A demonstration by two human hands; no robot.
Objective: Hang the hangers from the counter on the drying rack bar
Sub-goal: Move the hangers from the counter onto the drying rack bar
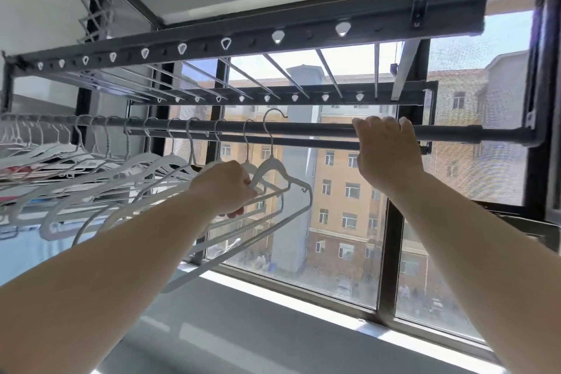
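Note:
A dark drying rack bar [306, 128] runs left to right across the window. Several white hangers [145, 161] hang on it, crowded toward the left. My left hand [226, 188] grips the shoulder of a white hanger [274, 165]; its metal hook rises above the bar just right of the hung ones, its tip clear of the bar. My right hand [387, 149] holds the bar further right, fingers curled over its top.
Above the bar hangs a dark rack frame [243, 39] with white clips and thin cross rods. The window [343, 222] and its grey sill lie behind and below. Clothes and more hangers crowd the far left [27, 161].

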